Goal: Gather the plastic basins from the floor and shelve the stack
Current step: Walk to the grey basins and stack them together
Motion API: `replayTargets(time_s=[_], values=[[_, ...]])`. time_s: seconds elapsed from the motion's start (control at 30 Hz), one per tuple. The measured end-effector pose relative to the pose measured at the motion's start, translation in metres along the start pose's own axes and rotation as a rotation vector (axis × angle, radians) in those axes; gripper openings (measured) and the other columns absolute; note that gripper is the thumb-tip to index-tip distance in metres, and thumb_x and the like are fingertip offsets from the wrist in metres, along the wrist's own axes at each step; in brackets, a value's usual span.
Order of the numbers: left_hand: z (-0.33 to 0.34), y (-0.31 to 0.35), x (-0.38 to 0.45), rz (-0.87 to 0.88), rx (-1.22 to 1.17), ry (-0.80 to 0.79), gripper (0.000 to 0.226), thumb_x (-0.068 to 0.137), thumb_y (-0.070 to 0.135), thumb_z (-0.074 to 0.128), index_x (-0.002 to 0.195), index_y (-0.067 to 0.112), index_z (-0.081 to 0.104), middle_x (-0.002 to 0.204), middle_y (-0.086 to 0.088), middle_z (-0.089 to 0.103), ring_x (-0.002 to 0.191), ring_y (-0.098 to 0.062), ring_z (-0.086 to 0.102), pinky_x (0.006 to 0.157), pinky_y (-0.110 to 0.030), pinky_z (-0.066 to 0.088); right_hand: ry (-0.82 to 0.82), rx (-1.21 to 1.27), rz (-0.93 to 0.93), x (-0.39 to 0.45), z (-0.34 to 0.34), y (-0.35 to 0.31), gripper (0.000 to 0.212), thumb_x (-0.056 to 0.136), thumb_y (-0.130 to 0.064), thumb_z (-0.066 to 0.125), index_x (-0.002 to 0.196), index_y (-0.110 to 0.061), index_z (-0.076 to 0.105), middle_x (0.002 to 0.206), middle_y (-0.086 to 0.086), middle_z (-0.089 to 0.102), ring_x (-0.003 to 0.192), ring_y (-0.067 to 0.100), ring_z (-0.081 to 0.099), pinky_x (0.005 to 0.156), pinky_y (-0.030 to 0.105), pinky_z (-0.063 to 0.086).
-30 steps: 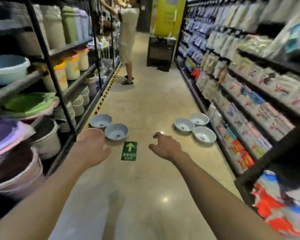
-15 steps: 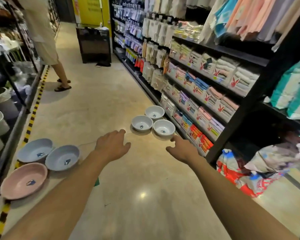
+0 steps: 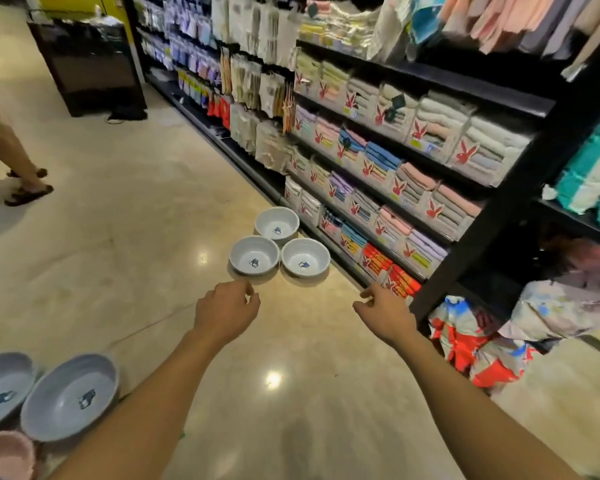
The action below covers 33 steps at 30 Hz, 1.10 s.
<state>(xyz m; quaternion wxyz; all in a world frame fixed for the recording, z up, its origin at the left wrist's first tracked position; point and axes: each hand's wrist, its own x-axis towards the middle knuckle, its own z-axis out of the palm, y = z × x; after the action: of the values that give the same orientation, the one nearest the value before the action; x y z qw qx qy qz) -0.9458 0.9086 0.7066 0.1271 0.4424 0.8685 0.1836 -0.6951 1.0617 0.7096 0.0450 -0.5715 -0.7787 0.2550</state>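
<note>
Both hands out front over the floor (image 3: 153, 220), holding nothing: left hand (image 3: 226, 311) loosely curled, knuckles up, right hand (image 3: 385, 315) relaxed with fingers a bit spread, neither touching a basin. Nearest basins sit bottom-left: two grey-blue basins (image 3: 70, 396) side by side, touching or nearly so, plus a pink basin (image 3: 4, 455) cut off at the frame corner. Just past the hands, three white basins (image 3: 254, 255) clustered on the floor in a triangle, rims touching, each upright with a small label inside, right beside the base of the right-hand shelf (image 3: 499, 209). That shelf is stacked with packaged folded towels. Farther down the aisle: another person's legs (image 3: 11, 157) in sandals at left, dark cabinet (image 3: 87, 64) at the far end.
</note>
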Motion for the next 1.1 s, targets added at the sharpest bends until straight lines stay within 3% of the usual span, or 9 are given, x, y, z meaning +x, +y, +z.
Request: replayTargets(time_s=[0.17, 0.43, 0.6, 0.83, 1.0, 1.1], values=[[0.024, 0.005, 0.110, 0.011, 0.013, -0.046, 0.022, 0.093, 0.038, 0.046, 0.089, 0.025, 0.062, 0.082, 0.001, 0.068, 0.079, -0.030, 0.063, 0.064, -0.034, 0.043, -0.023, 0.014, 0.058, 0.098, 0.013, -0.007, 0.036, 0.093, -0.043, 0.058, 0.123, -0.022, 0.063, 0.105, -0.001, 0.071, 0.098, 0.022, 0.066, 0.085, 0.042, 0.056], [0.044, 0.033, 0.310, -0.001, 0.071, -0.071, 0.022, 0.096, 0.033, 0.044, 0.089, 0.021, 0.062, 0.086, -0.005, 0.069, 0.081, -0.033, 0.063, 0.064, -0.033, 0.042, -0.101, 0.024, 0.130, 0.297, 0.008, -0.028, 0.039, 0.095, -0.046, 0.055, 0.127, -0.025, 0.061, 0.115, 0.001, 0.071, 0.106, 0.025, 0.065, 0.087, 0.038, 0.053], [0.052, 0.057, 0.422, 0.033, 0.087, -0.117, 0.024, 0.095, 0.032, 0.048, 0.080, 0.018, 0.060, 0.075, -0.003, 0.066, 0.070, -0.028, 0.061, 0.059, -0.033, 0.046, -0.121, 0.006, 0.133, 0.402, -0.006, -0.049, 0.040, 0.094, -0.044, 0.055, 0.127, -0.022, 0.062, 0.118, 0.005, 0.070, 0.107, 0.027, 0.065, 0.093, 0.046, 0.054], [0.110, 0.069, 0.578, 0.084, 0.071, -0.219, 0.028, 0.098, 0.040, 0.052, 0.078, 0.022, 0.059, 0.075, 0.001, 0.066, 0.071, -0.023, 0.062, 0.066, -0.037, 0.054, -0.163, -0.079, 0.149, 0.558, 0.018, -0.057, 0.035, 0.095, -0.049, 0.052, 0.119, -0.026, 0.063, 0.113, -0.001, 0.071, 0.100, 0.021, 0.065, 0.076, 0.035, 0.049], [0.181, 0.052, 0.692, 0.071, 0.053, -0.302, 0.029, 0.099, 0.046, 0.047, 0.077, 0.027, 0.052, 0.076, 0.001, 0.067, 0.076, -0.025, 0.066, 0.063, -0.035, 0.051, -0.206, -0.111, 0.242, 0.672, 0.053, -0.047, 0.019, 0.093, -0.047, 0.051, 0.101, -0.030, 0.056, 0.093, -0.005, 0.066, 0.086, 0.019, 0.061, 0.075, 0.037, 0.054], [0.231, 0.041, 0.749, 0.039, 0.050, -0.342, 0.029, 0.098, 0.047, 0.046, 0.077, 0.028, 0.050, 0.074, 0.003, 0.064, 0.077, -0.026, 0.067, 0.065, -0.036, 0.053, -0.248, -0.145, 0.244, 0.737, 0.083, -0.032, 0.022, 0.092, -0.047, 0.051, 0.102, -0.027, 0.057, 0.087, -0.006, 0.061, 0.086, 0.021, 0.061, 0.076, 0.037, 0.054]])
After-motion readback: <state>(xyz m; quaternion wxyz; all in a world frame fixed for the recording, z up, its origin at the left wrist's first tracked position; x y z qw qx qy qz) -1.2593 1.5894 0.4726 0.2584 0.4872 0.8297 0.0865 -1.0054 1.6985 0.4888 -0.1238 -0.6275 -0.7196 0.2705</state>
